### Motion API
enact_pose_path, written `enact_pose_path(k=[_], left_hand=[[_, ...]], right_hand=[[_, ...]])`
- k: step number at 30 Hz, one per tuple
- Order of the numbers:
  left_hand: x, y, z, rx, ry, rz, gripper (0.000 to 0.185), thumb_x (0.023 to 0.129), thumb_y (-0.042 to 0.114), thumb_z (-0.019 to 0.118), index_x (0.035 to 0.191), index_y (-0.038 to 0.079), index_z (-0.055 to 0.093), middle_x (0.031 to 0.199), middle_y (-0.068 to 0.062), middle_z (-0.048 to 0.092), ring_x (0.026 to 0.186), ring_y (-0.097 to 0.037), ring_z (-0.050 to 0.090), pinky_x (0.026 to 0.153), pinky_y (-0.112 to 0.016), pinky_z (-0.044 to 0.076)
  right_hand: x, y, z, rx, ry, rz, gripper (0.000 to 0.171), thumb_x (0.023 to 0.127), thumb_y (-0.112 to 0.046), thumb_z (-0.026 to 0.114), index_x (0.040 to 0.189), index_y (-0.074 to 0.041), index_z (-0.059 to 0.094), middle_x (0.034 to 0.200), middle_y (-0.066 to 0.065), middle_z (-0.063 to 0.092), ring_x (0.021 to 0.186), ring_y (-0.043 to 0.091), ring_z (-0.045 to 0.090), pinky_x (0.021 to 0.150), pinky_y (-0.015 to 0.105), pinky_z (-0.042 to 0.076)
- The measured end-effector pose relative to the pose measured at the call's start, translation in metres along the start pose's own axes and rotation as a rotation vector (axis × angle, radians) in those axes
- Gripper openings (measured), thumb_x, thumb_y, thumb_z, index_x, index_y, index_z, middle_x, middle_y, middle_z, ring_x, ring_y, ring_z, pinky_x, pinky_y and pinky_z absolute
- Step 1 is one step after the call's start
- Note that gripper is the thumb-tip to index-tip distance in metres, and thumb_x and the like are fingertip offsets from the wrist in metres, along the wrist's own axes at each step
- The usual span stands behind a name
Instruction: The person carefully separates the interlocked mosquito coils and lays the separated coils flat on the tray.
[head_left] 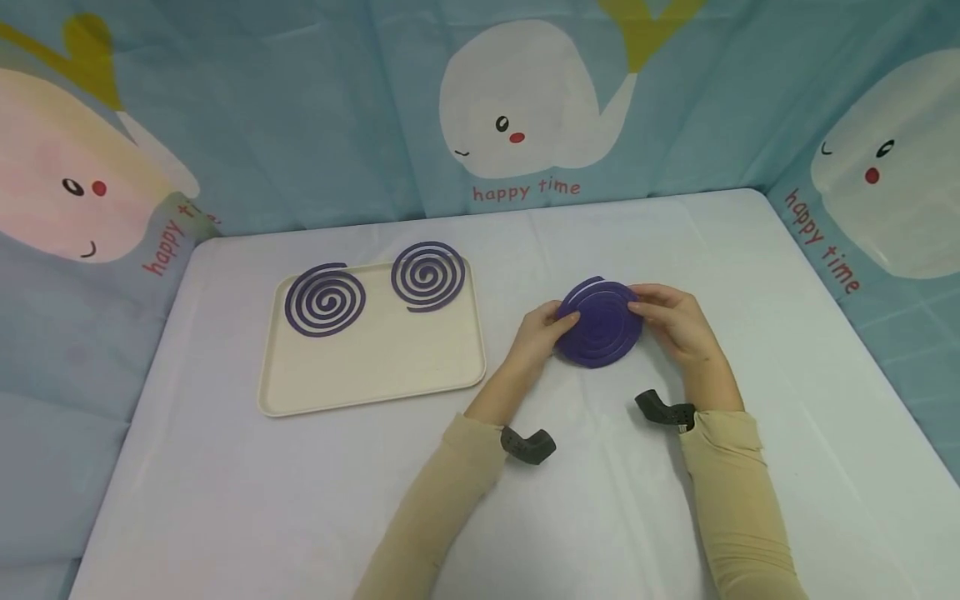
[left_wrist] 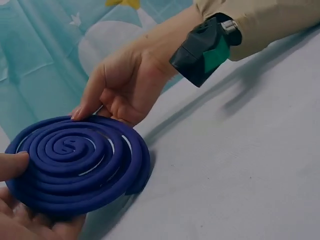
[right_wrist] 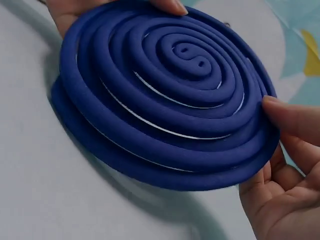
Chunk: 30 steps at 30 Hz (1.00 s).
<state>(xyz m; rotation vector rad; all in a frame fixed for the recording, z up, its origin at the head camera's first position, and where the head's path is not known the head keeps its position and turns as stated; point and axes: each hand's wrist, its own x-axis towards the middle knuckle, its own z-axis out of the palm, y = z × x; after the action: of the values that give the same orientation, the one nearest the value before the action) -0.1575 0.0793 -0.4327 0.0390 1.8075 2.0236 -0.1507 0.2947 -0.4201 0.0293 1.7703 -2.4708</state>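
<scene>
A nested pair of dark blue mosquito coils (head_left: 600, 325) is held above the white table between both hands. My left hand (head_left: 534, 335) pinches its left edge, thumb on top and fingers underneath. On the opposite edge, my right hand (head_left: 675, 327) grips with the thumb on the upper face. The right wrist view shows narrow gaps between the windings of the coils (right_wrist: 165, 107) and an S-shaped centre. One outer end sticks out past the rim. Two separate single coils, a left one (head_left: 326, 300) and a right one (head_left: 428, 277), lie at the cream tray's far side.
The cream tray (head_left: 375, 367) stands left of the hands, and the right single coil overhangs its back rim. Black wrist devices (head_left: 528, 447) are worn at both sleeve cuffs. A blue curtain (head_left: 322, 133) printed with whales borders the table (head_left: 300, 500) at the back and sides.
</scene>
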Motion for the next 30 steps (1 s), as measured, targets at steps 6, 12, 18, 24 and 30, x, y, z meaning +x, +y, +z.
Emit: enact_pose_path(k=[6,12,18,24,30], left_hand=[[-0.016,0.006,-0.019,-0.212,-0.010,0.027,0.032,0.096,0.014,0.054,0.119,-0.008,0.054,0.111,-0.020,0.063,0.098,-0.026,0.065,0.084,-0.034,0.054],[-0.030,0.015,-0.039,-0.345,0.024,0.056,0.026,0.095,0.009,0.054,0.113,-0.009,0.054,0.094,-0.006,0.064,0.081,-0.013,0.065,0.074,-0.024,0.055],[-0.041,0.023,-0.056,-0.391,0.045,0.085,0.028,0.094,0.006,0.053,0.117,-0.011,0.052,0.091,-0.004,0.065,0.078,-0.011,0.065,0.071,-0.021,0.055],[-0.047,0.026,-0.064,-0.324,0.025,0.080,0.045,0.088,-0.003,0.059,0.131,-0.009,0.045,0.122,-0.022,0.057,0.109,-0.027,0.060,0.092,-0.030,0.050],[-0.048,0.026,-0.066,-0.246,0.102,0.126,0.049,0.083,-0.008,0.062,0.129,-0.010,0.047,0.125,-0.026,0.055,0.114,-0.034,0.057,0.093,-0.032,0.049]], right_hand=[[-0.001,0.001,0.025,-0.106,-0.110,0.024,0.032,0.093,0.007,0.050,0.090,-0.016,0.073,0.087,-0.004,0.068,0.078,0.007,0.060,0.069,0.017,0.049],[-0.001,0.000,0.050,-0.150,-0.210,0.028,0.029,0.094,0.004,0.050,0.092,-0.014,0.072,0.084,-0.002,0.069,0.073,0.008,0.063,0.067,0.020,0.052],[0.005,-0.003,0.076,-0.197,-0.209,0.000,0.024,0.091,0.005,0.055,0.089,-0.012,0.072,0.078,0.000,0.070,0.069,0.009,0.064,0.064,0.021,0.054],[0.004,-0.001,0.094,-0.146,-0.162,0.002,0.027,0.091,0.008,0.053,0.088,-0.013,0.071,0.079,0.001,0.071,0.069,0.010,0.066,0.065,0.021,0.055],[0.006,0.008,0.104,-0.115,-0.163,0.073,0.025,0.090,0.007,0.054,0.091,-0.013,0.069,0.085,0.000,0.070,0.076,0.011,0.065,0.071,0.022,0.053]])
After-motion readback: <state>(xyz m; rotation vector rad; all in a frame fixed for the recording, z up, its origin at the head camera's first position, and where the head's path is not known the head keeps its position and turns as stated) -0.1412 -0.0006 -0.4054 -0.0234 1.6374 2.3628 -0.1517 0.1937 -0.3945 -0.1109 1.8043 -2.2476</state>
